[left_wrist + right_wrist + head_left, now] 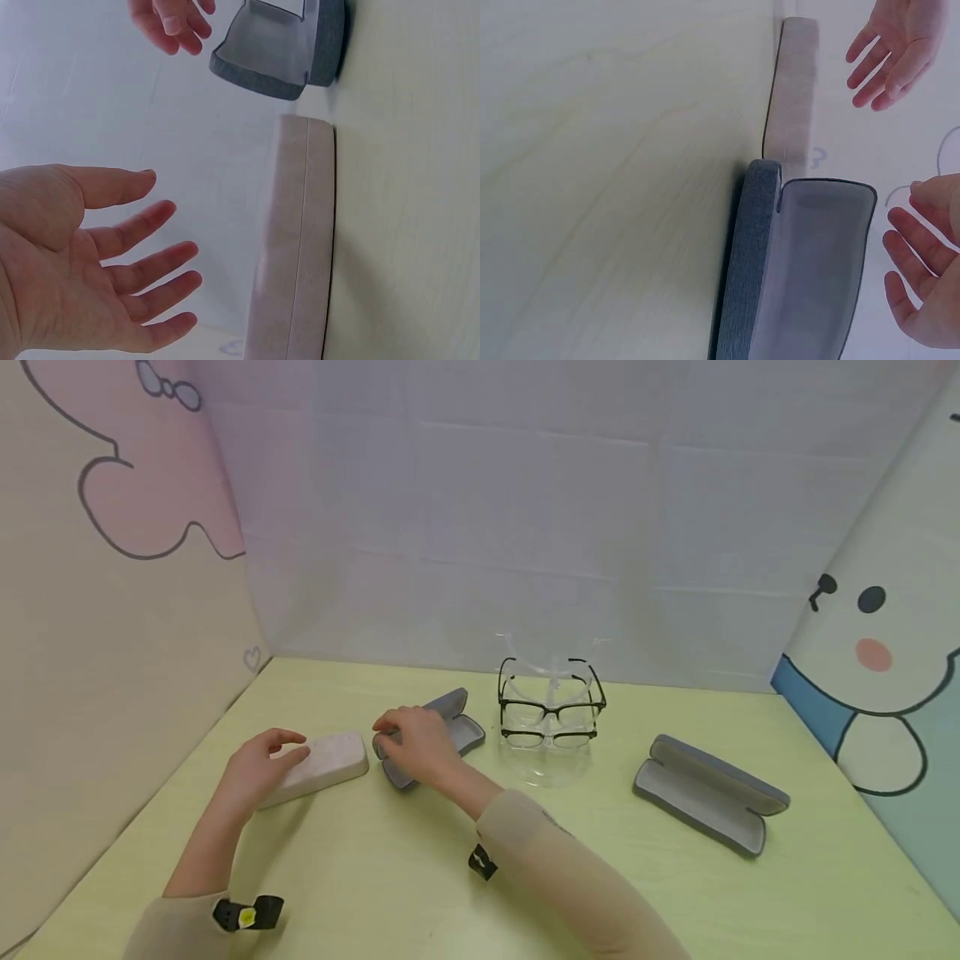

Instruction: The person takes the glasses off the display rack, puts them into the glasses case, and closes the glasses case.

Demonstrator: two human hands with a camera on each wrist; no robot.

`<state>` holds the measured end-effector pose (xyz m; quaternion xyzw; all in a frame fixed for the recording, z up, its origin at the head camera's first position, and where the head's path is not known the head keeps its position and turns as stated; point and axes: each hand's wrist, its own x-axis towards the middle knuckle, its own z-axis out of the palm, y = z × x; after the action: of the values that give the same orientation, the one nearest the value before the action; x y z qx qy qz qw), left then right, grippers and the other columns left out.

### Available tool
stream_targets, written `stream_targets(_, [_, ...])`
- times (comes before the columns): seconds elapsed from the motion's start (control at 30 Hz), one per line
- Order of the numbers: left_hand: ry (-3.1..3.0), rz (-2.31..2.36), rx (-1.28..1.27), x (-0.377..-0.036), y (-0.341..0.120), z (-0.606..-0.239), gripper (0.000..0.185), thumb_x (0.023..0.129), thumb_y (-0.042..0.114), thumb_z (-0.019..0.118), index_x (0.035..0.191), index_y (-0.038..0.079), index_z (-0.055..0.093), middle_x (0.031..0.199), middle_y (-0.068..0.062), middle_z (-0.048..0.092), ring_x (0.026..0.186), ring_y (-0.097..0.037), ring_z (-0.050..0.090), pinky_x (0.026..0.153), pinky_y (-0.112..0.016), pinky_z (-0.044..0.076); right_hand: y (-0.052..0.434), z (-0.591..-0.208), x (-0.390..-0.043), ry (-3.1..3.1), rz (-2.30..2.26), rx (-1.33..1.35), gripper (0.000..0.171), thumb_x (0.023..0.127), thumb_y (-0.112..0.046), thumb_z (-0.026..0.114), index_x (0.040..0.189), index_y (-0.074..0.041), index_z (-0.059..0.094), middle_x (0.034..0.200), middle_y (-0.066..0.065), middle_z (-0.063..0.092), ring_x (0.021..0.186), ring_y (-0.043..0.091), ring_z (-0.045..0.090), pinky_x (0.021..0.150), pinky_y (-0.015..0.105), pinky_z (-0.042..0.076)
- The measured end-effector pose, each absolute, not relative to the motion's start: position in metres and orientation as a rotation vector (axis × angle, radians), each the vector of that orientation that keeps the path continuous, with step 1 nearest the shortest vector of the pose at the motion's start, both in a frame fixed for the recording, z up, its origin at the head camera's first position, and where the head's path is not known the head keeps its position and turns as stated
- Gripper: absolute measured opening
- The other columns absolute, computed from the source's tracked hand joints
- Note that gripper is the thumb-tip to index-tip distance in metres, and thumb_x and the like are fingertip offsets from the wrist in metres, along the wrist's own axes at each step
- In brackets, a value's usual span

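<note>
My left hand (258, 770) hovers beside and above a closed pale pink glasses case (330, 762), its fingers spread and nothing in them. In the left wrist view a gap shows between that hand (90, 270) and the pink case (296, 247). Over an open grey glasses case (467, 732) is my right hand (422, 743), which hides part of it in the head view. From the right wrist, the relaxed fingers of the right hand (930, 262) appear just off the raised lid (817, 255), holding nothing.
A clear display stand (546, 770) bears two pairs of dark-framed glasses (551, 710), one above the other, right of the grey case. Another open grey case (705, 797) lies farther right. Printed cloth walls (480, 527) border the yellowish table (525, 877) at the back and sides.
</note>
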<state>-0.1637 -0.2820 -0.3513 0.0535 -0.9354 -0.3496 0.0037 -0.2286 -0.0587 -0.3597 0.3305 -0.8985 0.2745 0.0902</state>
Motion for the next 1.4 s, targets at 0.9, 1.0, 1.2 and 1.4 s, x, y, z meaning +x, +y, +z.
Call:
stream_targets(0.9, [-2.757,-1.424,-0.035,-0.203,-0.188,-0.344,0.033,0.091,0.024,0.053,0.118,0.005,0.055,0.127,-0.015,0.051,0.12,-0.031,0.043,0.099,-0.047,0.034,0.031,-0.357,-0.198,-2.437,1.24,0.808,0.017,0.085,-0.014,0.064,0.101,-0.013,0.066,0.093,-0.001,0.068,0.079,0.009,0.061,0.069,0.026,0.049])
stream_targets(1.0, [-2.732,-1.509,-0.059,-0.205,-0.176,-0.344,0.033,0.091,0.024,0.053,0.118,0.005,0.055,0.125,-0.013,0.052,0.117,-0.029,0.045,0.096,-0.045,0.037,0.042,-0.357,-0.196,-2.445,1.233,0.752,0.017,0.084,-0.015,0.065,0.101,-0.014,0.066,0.089,-0.004,0.068,0.078,0.007,0.06,0.069,0.024,0.048])
stream_targets(1.2, [-2.711,-1.551,-0.073,-0.208,-0.156,-0.344,0.03,0.091,0.023,0.055,0.115,0.007,0.057,0.116,-0.011,0.058,0.11,-0.027,0.052,0.091,-0.042,0.042,0.065,-0.354,-0.198,-2.402,1.244,0.666,0.015,0.083,-0.013,0.066,0.098,-0.012,0.067,0.086,-0.002,0.068,0.078,0.009,0.061,0.071,0.033,0.051])
stream_targets(1.4, [-2.69,-1.586,-0.107,-0.215,-0.139,-0.343,0.029,0.09,0.023,0.057,0.114,0.006,0.058,0.111,-0.009,0.061,0.104,-0.024,0.055,0.087,-0.04,0.043,0.09,-0.348,-0.204,-2.382,1.219,0.539,0.015,0.084,-0.013,0.065,0.099,-0.009,0.067,0.085,0.0,0.068,0.077,0.011,0.062,0.07,0.033,0.051])
